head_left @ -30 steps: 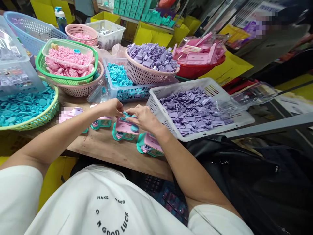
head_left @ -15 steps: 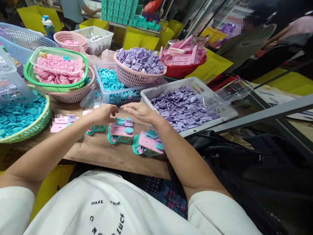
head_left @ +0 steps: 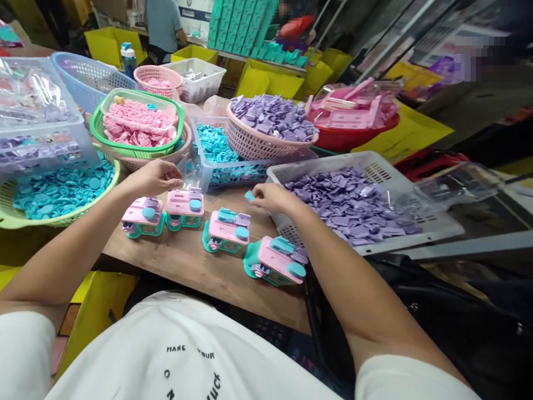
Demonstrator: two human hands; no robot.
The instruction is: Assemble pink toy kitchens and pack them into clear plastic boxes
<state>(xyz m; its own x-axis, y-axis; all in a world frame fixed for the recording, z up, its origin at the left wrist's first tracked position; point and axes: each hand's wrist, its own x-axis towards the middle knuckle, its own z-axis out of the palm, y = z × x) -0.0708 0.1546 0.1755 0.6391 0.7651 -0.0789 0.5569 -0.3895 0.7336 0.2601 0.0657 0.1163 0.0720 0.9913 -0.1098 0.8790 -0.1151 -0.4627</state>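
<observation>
My right hand pinches a small flat teal plastic piece above the table, left of the white basket. Over the back of the left-hand toys hovers my left hand; its fingers are curled together and whatever they hold, if anything, is hidden. Several pink-and-teal plastic toys stand along the table: one at far left, one beside it, one in the middle and one nearest me. Each has a round teal disc on its pink top. On the two right-hand toys a teal flap piece also sits on top.
A white basket of purple pieces stands at right, behind it a pink basket of purple pieces. A blue basket and a yellow-green basket hold teal parts. Green basket holds pink parts. The wooden table edge is near me.
My hands have moved apart: the left one leftward, the right one rightward with a teal piece now visible in its fingers. The view has shifted, and the rightmost toy's top shows more fully.
</observation>
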